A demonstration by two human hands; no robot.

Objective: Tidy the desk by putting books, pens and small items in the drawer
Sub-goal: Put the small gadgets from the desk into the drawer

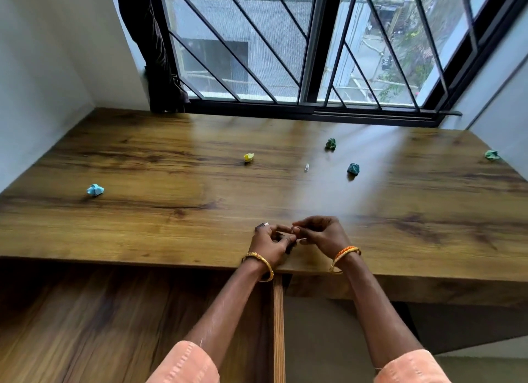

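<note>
My left hand [270, 244] and my right hand [321, 234] meet over the front edge of the wooden desk [171, 234]. Their fingers are pinched together around small pieces. A small dark piece with a white tip [262, 226] sticks up from my left fingers. A thin white piece [302, 240] shows under my right fingers. Crumpled paper balls lie on the desk: light blue [95, 189], yellow [249, 157], two dark green [331, 144] [353, 169], and pale green [492, 155]. A tiny white item [307, 167] lies mid-desk. Below the desk's front, left of a wooden side wall [278, 325], a wide wooden surface [114, 319] looks like the pulled-out drawer.
A barred window [285, 54] runs along the back of the desk. White walls close in on the left and right. A dark curtain [160, 54] hangs at the back left corner. The pale green ball sits close to the right wall.
</note>
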